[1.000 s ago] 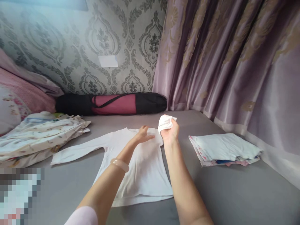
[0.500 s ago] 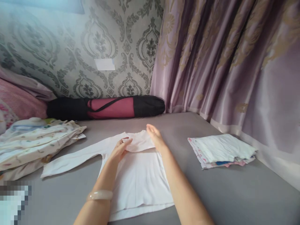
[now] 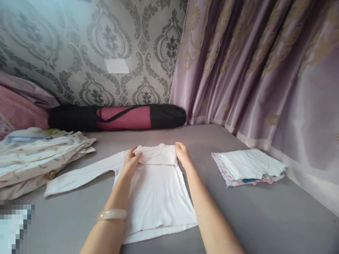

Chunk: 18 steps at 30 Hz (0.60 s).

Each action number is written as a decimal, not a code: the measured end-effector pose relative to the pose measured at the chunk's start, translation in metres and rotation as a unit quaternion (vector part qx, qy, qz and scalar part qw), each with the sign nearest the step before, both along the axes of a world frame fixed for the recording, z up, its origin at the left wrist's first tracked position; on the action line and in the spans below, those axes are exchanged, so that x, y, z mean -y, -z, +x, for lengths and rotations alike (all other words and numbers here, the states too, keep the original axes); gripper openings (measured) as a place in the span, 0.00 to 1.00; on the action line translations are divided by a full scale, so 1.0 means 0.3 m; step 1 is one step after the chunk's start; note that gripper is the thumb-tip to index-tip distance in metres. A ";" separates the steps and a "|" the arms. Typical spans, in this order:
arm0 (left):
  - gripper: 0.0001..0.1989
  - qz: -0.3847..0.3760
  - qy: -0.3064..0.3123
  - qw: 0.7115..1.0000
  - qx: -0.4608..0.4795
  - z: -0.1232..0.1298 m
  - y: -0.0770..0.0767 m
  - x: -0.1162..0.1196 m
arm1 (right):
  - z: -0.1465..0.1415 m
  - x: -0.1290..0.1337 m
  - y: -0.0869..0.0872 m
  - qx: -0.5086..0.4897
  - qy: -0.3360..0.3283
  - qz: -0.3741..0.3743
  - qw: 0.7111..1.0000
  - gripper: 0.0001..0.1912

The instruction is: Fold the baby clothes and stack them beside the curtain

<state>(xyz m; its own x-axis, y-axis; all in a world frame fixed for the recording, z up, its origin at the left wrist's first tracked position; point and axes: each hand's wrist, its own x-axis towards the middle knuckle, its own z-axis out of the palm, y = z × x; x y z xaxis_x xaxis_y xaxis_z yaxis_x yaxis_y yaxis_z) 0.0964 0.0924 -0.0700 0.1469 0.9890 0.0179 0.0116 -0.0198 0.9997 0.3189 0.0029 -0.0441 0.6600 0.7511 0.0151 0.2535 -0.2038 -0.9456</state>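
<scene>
A white long-sleeved shirt [image 3: 159,197] lies on the grey bed surface [image 3: 265,218]. One sleeve stretches out to the left; the other is folded across the top of the chest, below the neckline. My left hand [image 3: 131,159] pinches the cloth at the left end of the folded sleeve, thumb on top. At the right shoulder edge, my right hand [image 3: 182,154] has its fingers together around the fold of the shirt. A pale bangle circles my left wrist.
Folded clothes [image 3: 249,165] lie in a stack to the right. Rumpled patterned clothes [image 3: 45,158] are heaped at the left. A black and red long bag [image 3: 124,117] rests against the wall, with curtains [image 3: 238,70] along the right.
My left hand has moved slightly left and up along the folded sleeve. My right hand has moved a little right to the shoulder edge, and the fold lies flatter. The view has tilted slightly down.
</scene>
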 end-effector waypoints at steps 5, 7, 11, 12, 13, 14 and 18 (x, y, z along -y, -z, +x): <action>0.37 0.044 -0.001 0.997 -0.066 -0.023 0.007 -0.003 | -0.090 0.006 0.037 0.157 -0.091 -0.096 0.979 0.24; 0.32 0.093 -0.012 0.987 -0.132 -0.028 0.001 -0.002 | -0.112 0.019 0.052 0.272 -0.125 -0.164 0.940 0.28; 0.22 0.149 0.004 0.962 -0.228 -0.028 -0.009 -0.003 | -0.129 0.039 0.066 0.371 -0.144 -0.229 0.888 0.33; 0.19 0.158 0.010 0.957 -0.242 -0.028 -0.008 -0.005 | -0.130 0.041 0.067 0.381 -0.146 -0.235 0.882 0.33; 0.17 0.169 0.014 0.952 -0.254 -0.029 -0.005 -0.006 | -0.131 0.041 0.068 0.389 -0.148 -0.239 0.877 0.33; 0.15 0.180 0.017 0.946 -0.267 -0.029 -0.001 -0.008 | -0.131 0.041 0.069 0.394 -0.150 -0.243 0.874 0.33; 0.16 0.225 0.033 0.910 -0.345 -0.036 0.023 -0.013 | -0.128 0.039 0.074 0.404 -0.152 -0.244 0.869 0.33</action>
<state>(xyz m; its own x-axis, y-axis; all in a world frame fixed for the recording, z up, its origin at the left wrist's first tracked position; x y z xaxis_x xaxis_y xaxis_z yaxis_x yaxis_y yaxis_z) 0.0855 0.0962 -0.0768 0.3354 0.8928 0.3007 0.6185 -0.4495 0.6445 0.2805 -0.0090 -0.0664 0.3522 0.9358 0.0111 0.9061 -0.3380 -0.2546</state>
